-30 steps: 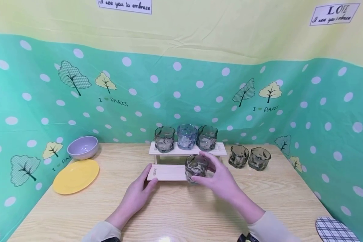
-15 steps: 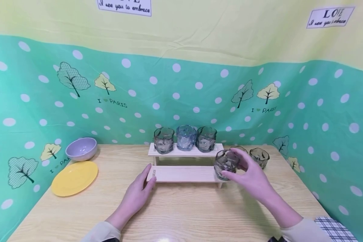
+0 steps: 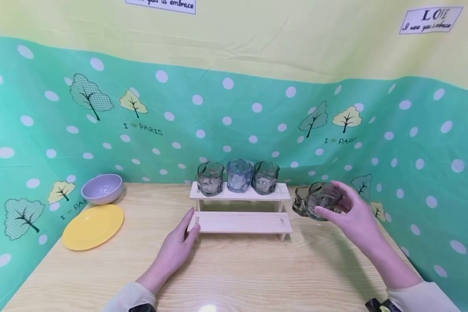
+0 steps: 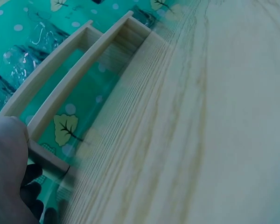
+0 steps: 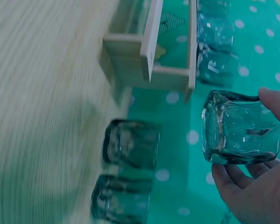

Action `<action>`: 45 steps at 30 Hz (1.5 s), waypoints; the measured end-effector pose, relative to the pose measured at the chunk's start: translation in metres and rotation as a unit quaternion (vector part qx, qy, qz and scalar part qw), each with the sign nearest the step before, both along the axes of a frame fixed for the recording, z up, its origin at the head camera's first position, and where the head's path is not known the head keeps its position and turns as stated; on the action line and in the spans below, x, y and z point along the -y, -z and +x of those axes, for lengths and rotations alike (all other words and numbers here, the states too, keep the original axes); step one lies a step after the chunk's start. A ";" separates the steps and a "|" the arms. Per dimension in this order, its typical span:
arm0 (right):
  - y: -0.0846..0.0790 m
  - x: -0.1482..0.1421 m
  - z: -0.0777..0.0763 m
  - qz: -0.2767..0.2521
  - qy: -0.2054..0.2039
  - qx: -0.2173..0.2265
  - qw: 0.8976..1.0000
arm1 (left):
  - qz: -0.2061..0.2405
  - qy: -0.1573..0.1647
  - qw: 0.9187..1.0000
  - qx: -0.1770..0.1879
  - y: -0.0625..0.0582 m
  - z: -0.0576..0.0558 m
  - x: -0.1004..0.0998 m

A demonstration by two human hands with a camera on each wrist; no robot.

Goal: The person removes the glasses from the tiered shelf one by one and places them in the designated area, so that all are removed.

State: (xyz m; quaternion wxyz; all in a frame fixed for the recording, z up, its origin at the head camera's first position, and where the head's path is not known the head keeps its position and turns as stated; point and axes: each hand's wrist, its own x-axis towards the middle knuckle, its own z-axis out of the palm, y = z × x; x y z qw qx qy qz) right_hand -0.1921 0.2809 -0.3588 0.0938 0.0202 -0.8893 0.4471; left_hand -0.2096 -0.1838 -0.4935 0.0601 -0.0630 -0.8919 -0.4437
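My right hand [image 3: 355, 216] holds a smoky grey glass tumbler [image 3: 320, 201] by its sides, thumb and fingers spread round it, to the right of a two-tier wooden rack [image 3: 239, 222]. In the right wrist view the held tumbler [image 5: 242, 130] is up off the table, beyond two similar grey tumblers [image 5: 130, 144] standing there. The head view shows one of these [image 3: 299, 203] beside it; the other is mostly hidden behind it. My left hand [image 3: 173, 249] grips the left end of the rack's lower shelf. A blue tumbler [image 3: 239, 177] stands between two grey ones [image 3: 210, 180] on the upper shelf.
At the table's left side sit a purple bowl [image 3: 102, 189] and a yellow plate [image 3: 93, 227]. A green and yellow patterned cloth [image 3: 226, 99] hangs behind the wood-grain table [image 3: 234, 268] and along both sides.
My right hand has carried the grey tumbler from over the lower shelf rightwards, past the rack's end, to the two tumblers on the table. My left hand has stayed at the shelf's left end.
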 end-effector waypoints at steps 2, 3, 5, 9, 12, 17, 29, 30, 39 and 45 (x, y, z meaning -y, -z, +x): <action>-0.001 -0.007 -0.002 -0.008 0.007 0.000 1.000 | 0.001 0.002 1.000 0.002 0.000 0.000 0.000; -0.002 -0.011 -0.003 -0.013 0.009 -0.001 1.000 | 0.001 0.002 1.000 0.003 -0.001 0.000 0.001; -0.002 -0.019 -0.005 -0.017 0.018 -0.002 1.000 | 0.001 0.004 1.000 0.003 -0.001 0.000 0.001; 0.001 -0.036 -0.010 -0.008 0.041 -0.013 0.999 | 0.002 0.005 1.000 0.001 0.000 0.000 0.000; 0.003 -0.049 -0.012 0.003 0.052 -0.020 0.998 | 0.001 0.003 1.000 -0.001 0.000 0.000 0.000; 0.003 -0.066 -0.014 0.021 0.073 -0.023 0.997 | -0.005 0.006 1.000 -0.007 -0.002 -0.004 0.001; 0.015 -0.098 -0.020 0.041 0.094 0.003 0.995 | -0.002 0.012 1.000 -0.003 0.000 -0.001 0.002; 0.015 -0.101 -0.021 0.044 0.097 0.005 0.994 | 0.001 0.013 1.000 -0.004 0.000 0.000 0.001; 0.023 -0.117 -0.031 0.042 0.110 0.043 0.992 | 0.004 0.010 1.000 0.001 -0.002 0.001 0.000; 0.029 -0.121 -0.039 0.027 0.123 0.060 0.990 | 0.004 0.007 1.000 0.001 -0.001 0.001 0.000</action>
